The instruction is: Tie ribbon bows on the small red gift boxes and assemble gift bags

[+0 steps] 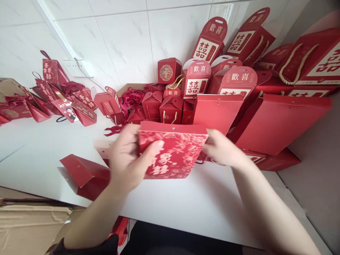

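Note:
A red paper gift box (183, 152) with a pale flower print and white characters is held up over the table, its top edge punched with small holes. My left hand (129, 159) grips its left side, thumb across the printed front and fingers behind. At the right edge my right hand (221, 147) is closed on the box; its fingertips are partly hidden. Below that hand a bit of dark red cord (201, 160) shows. To the left, a plain red box (90, 177) lies on the table, partly covered by my left forearm.
Red gift boxes (198, 83) with gold cord handles crowd the back right of the white table (164, 202). Small boxes and red ribbons (132, 99) lie at the back middle. More triangular boxes (85, 111) sit at left. Cardboard (32, 226) is at lower left.

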Action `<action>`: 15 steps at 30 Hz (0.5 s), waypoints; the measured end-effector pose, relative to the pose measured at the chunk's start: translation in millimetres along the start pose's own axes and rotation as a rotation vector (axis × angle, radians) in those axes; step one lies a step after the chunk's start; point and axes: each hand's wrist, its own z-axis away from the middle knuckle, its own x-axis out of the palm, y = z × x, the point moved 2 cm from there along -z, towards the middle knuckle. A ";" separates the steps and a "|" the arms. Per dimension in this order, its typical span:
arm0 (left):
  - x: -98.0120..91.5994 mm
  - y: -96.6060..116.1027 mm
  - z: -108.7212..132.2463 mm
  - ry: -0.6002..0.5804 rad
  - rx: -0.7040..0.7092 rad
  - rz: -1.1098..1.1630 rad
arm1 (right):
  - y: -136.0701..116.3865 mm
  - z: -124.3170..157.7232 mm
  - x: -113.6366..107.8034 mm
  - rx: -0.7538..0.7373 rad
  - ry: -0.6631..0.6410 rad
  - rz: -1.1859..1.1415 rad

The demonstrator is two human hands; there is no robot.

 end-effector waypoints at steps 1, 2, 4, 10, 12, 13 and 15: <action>14.3 -12.2 -3.5 -0.021 -0.006 0.110 | -3.8 8.4 -12.6 0.025 0.057 0.045; 28.4 -25.8 -6.5 -0.071 -0.029 0.197 | -6.7 15.8 -22.2 0.044 0.105 0.093; 51.0 -51.7 -9.7 -0.165 -0.007 0.293 | -8.9 26.4 -32.9 0.085 0.152 0.141; 62.9 -86.6 -3.2 -0.232 0.313 0.122 | -14.8 25.8 -24.4 -0.091 -0.062 0.188; 57.7 -86.8 -2.7 -0.210 0.394 0.031 | -20.8 26.0 -18.1 -0.142 -0.175 0.217; 55.0 -86.9 -3.5 -0.202 0.424 -0.004 | -24.5 27.6 -15.0 -0.168 -0.226 0.238; 49.7 -88.5 -6.1 -0.213 0.487 -0.045 | -31.9 33.6 -9.1 -0.214 -0.286 0.308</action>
